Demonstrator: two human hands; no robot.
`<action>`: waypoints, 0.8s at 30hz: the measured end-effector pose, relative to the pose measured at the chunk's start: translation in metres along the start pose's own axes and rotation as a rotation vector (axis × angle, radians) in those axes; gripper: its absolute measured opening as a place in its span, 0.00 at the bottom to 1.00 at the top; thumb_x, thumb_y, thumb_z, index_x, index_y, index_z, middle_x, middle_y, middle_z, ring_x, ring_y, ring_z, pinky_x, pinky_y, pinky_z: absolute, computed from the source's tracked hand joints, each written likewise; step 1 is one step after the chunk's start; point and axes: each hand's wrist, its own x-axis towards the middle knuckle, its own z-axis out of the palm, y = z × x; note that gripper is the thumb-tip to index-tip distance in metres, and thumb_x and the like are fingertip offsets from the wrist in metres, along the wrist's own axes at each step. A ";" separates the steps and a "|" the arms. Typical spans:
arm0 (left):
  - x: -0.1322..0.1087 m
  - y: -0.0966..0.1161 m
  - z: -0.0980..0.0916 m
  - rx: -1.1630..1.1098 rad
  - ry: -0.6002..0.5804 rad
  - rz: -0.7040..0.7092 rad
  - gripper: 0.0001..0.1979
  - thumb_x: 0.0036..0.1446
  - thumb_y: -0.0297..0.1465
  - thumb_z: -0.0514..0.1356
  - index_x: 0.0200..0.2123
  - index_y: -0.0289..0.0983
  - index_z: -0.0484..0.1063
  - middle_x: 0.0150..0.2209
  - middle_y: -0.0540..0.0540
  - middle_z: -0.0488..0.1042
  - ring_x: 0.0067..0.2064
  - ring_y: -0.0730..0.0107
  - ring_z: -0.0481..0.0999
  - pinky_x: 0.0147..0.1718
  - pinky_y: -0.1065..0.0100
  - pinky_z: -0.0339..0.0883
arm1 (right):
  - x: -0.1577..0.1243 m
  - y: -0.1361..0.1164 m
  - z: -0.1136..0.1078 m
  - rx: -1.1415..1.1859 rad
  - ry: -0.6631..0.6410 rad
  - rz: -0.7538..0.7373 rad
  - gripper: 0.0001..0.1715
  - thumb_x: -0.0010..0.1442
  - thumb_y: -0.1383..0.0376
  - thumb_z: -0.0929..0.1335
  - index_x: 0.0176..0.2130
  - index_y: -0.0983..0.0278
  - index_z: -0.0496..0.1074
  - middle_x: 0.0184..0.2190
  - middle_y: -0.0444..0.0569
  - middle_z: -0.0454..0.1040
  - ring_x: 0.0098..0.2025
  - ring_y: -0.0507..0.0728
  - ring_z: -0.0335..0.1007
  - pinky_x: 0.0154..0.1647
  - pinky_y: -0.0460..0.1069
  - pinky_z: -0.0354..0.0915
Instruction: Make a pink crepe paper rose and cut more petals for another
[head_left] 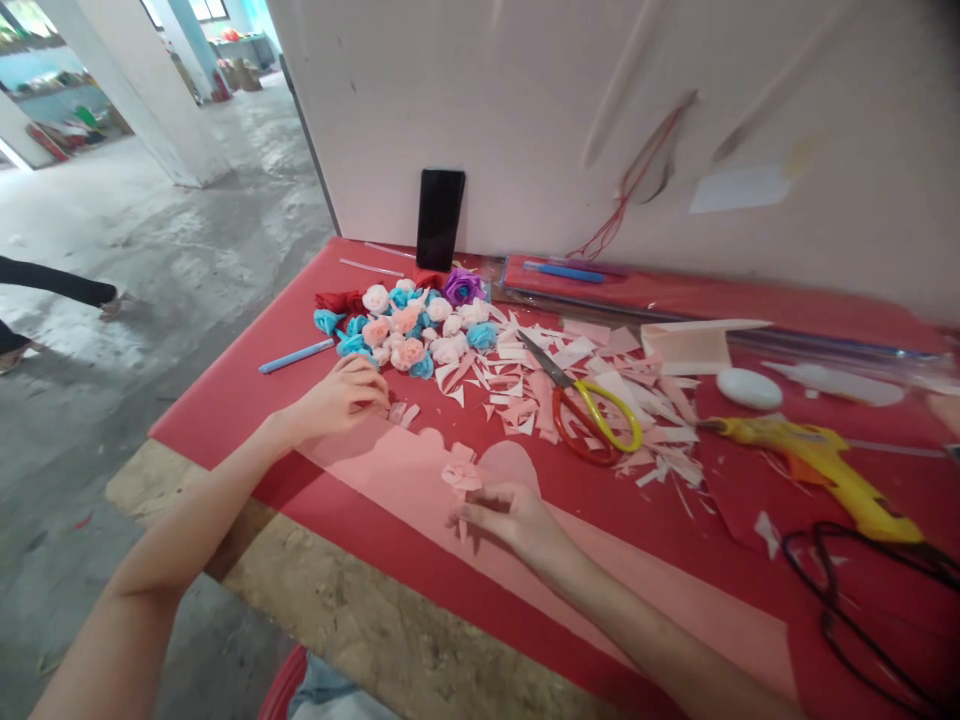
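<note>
My right hand (506, 520) pinches the stem of a pink paper flower (461, 474), holding it upright over a long pink paper strip (660, 580). Rounded pink petal pieces (511, 464) lie just behind the flower. To the left, my left hand (346, 400) has its fingers curled together beside a few small pink paper pieces (403, 412); whether a piece is between the fingertips is hidden. Behind that hand sits a cluster of finished paper roses (409, 352) in pink, white and blue, with a purple rose (463, 287) at the back.
Scissors (581, 395) with yellow and red handles rest on paper scraps (525, 400). At right lie a yellow glue gun (825, 460), its black cord (829, 600) and a white oval object (748, 388). A phone (440, 218) leans on the wall; a blue pen (296, 356) lies left.
</note>
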 end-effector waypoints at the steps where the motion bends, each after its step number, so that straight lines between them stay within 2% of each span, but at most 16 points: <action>1: 0.000 0.000 -0.003 0.007 -0.021 0.007 0.12 0.59 0.28 0.50 0.31 0.40 0.73 0.36 0.49 0.74 0.42 0.68 0.64 0.51 0.60 0.51 | 0.000 0.000 0.000 -0.001 0.000 -0.001 0.23 0.42 0.50 0.72 0.22 0.69 0.73 0.17 0.46 0.70 0.21 0.49 0.65 0.23 0.45 0.62; 5: -0.002 -0.002 -0.007 0.018 -0.103 0.022 0.10 0.59 0.33 0.52 0.34 0.44 0.74 0.37 0.52 0.74 0.43 0.69 0.64 0.54 0.60 0.45 | 0.001 0.001 -0.001 -0.008 -0.001 0.000 0.23 0.42 0.50 0.72 0.22 0.69 0.73 0.18 0.47 0.70 0.20 0.49 0.65 0.24 0.46 0.62; 9: -0.004 -0.007 -0.004 -0.016 -0.129 0.012 0.10 0.59 0.36 0.52 0.34 0.44 0.74 0.37 0.52 0.74 0.43 0.69 0.64 0.52 0.61 0.46 | 0.001 0.000 0.000 -0.012 0.000 0.011 0.23 0.40 0.50 0.72 0.21 0.69 0.73 0.18 0.47 0.71 0.21 0.49 0.65 0.24 0.45 0.62; 16: -0.004 -0.009 0.000 -0.075 -0.158 -0.058 0.09 0.58 0.36 0.54 0.30 0.41 0.73 0.36 0.52 0.74 0.42 0.71 0.64 0.50 0.64 0.48 | -0.002 -0.004 0.001 -0.005 0.009 0.019 0.23 0.40 0.50 0.72 0.20 0.69 0.72 0.19 0.48 0.71 0.21 0.49 0.65 0.25 0.46 0.63; 24: -0.003 -0.003 -0.003 -0.104 -0.175 -0.054 0.09 0.59 0.34 0.53 0.32 0.40 0.72 0.36 0.53 0.75 0.41 0.72 0.64 0.50 0.65 0.47 | 0.001 0.002 0.001 0.003 0.007 0.018 0.23 0.41 0.50 0.72 0.24 0.70 0.74 0.19 0.48 0.71 0.21 0.50 0.65 0.23 0.46 0.62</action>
